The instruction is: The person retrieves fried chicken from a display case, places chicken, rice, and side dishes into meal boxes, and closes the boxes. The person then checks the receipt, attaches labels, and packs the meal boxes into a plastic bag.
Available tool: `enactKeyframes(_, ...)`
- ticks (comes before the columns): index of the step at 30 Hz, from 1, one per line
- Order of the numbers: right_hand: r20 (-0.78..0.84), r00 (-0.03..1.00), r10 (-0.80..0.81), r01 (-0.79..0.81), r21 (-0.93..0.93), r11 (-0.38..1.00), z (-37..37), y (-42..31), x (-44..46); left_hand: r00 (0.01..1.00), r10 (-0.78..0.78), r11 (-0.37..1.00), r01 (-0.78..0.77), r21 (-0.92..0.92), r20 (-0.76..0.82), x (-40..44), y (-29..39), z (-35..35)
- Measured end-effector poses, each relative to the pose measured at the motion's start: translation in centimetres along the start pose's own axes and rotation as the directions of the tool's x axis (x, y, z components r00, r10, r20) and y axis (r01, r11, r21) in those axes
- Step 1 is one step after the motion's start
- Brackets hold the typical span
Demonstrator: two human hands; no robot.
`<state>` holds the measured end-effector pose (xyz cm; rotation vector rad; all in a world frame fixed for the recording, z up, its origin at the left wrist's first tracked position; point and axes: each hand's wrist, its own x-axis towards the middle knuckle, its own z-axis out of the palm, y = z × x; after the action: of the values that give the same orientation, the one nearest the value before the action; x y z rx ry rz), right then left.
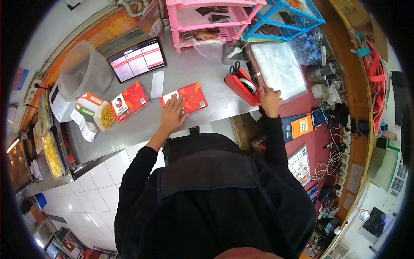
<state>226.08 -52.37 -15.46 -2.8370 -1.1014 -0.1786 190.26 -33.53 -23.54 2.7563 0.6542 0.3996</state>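
Note:
On the metal counter, my left hand (172,113) lies with spread fingers on the left part of a flat red box (195,98). My right hand (271,101) is at the front end of a red tape dispenser (244,87), its fingers bent against it; whether they pinch a piece of tape is too small to tell. Black scissors (235,68) stand in the back of the dispenser. Another red box (130,102) sits to the left, with a white paper slip (157,84) between the two boxes.
A tablet (137,59) stands behind the boxes. At the left are a clear plastic tub (82,71), a noodle box (92,108) and a receipt roll (89,131). Pink (209,28) and blue racks (282,21) stand behind; plastic bags (278,64) lie right of the dispenser.

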Motion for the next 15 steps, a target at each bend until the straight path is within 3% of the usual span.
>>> enactKeyframes(1, -0.008, 1.000, 0.004, -0.004, -0.004, 1.000, 0.4, 1.1, 0.9, 1.000, -0.022, 1.000, 0.022, -0.010, -0.014, 0.0, 0.1, 0.0)
enactKeyframes(3, 0.346, 0.938, -0.006, -0.051, 0.156, 0.986, 2.0, 2.9, 3.0, 0.999, -0.035, 0.999, 0.034, -0.029, -0.021, 0.1, 0.4, 0.0)
enactKeyframes(4, 0.346, 0.938, 0.001, -0.057, 0.153, 0.987, 2.8, 4.2, 4.2, 0.998, -0.056, 0.997, 0.055, -0.053, -0.025, 0.2, 0.5, -0.1)
enactKeyframes(6, 0.635, 0.756, -0.160, -0.318, 0.570, 0.758, 3.4, 5.4, 5.8, 0.997, -0.075, 0.994, 0.073, -0.075, -0.023, 0.1, 0.6, -0.1)
enactKeyframes(10, 0.662, 0.707, -0.250, -0.233, 0.551, 0.801, 3.4, 5.7, 6.0, 0.990, -0.086, 0.992, 0.074, -0.103, -0.111, 0.1, 0.6, 0.5)
enactKeyframes(12, 0.611, 0.739, -0.285, -0.293, 0.671, 0.681, 3.6, 6.7, 5.7, 0.987, -0.082, 0.991, 0.065, -0.119, -0.139, -0.1, 0.5, 0.9)
enactKeyframes(15, 0.566, 0.787, -0.247, -0.286, 0.688, 0.668, 1.7, 10.0, 3.2, 0.977, -0.070, 0.990, 0.043, -0.137, -0.200, -0.3, 0.4, 1.1)
